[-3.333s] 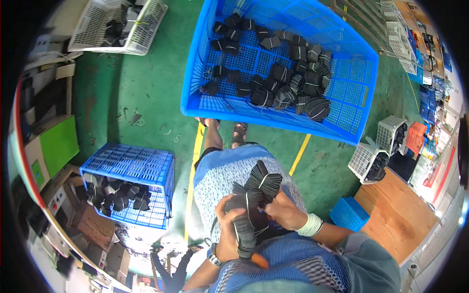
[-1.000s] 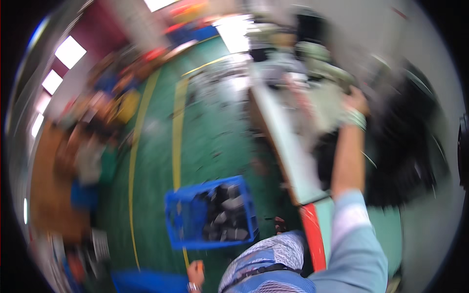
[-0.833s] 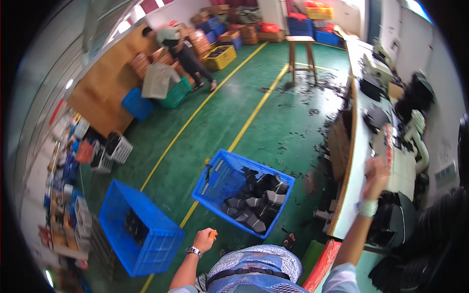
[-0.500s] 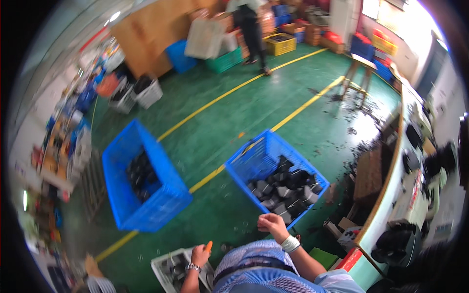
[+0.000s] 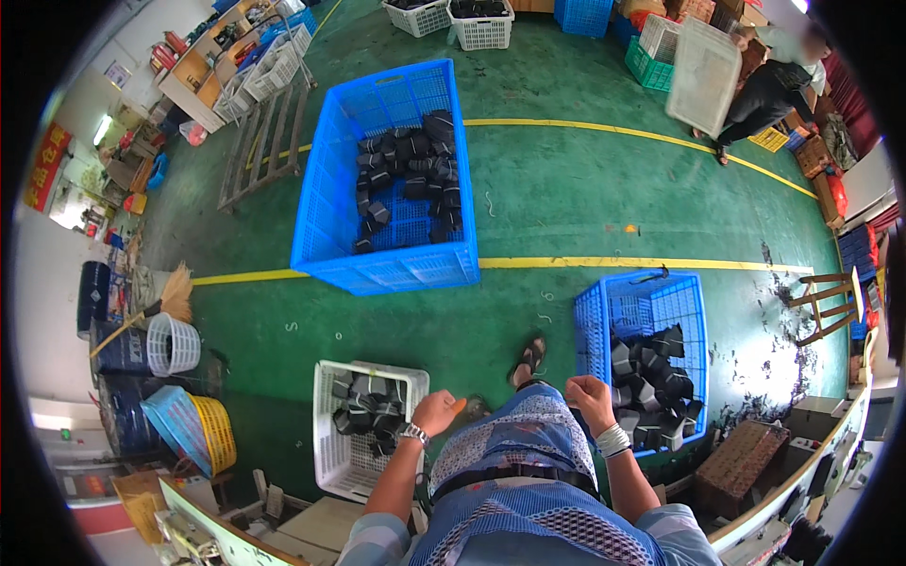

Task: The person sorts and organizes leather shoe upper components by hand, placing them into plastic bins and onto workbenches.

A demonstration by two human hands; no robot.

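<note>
My left hand [image 5: 437, 413], with a metal watch on its wrist, is closed above the right rim of a white plastic crate [image 5: 326, 415] holding black and grey blocky pieces [image 5: 363, 401]. A small orange tip [image 5: 460, 406] shows at its thumb; whether it is a thumb cover or a held thing I cannot tell. My right hand [image 5: 590, 400], a pale band round its wrist, is curled closed near the left side of a blue crate [image 5: 592, 330]. More black and grey pieces [image 5: 651, 377] lie in that crate. The inside of both hands is hidden.
A larger blue crate [image 5: 326, 189] with black pieces stands ahead. Left are a wooden pallet [image 5: 269, 141], a broom [image 5: 175, 292] and a white basket [image 5: 173, 344]. A stool [image 5: 830, 307] stands right. A person [image 5: 774, 90] handles a pale crate [image 5: 703, 75] at the far right.
The view has swung left and down, so the crates appear shifted and the white crate now shows fully. Both hands remain closed at waist height. The other person leans over beside the pale crate.
</note>
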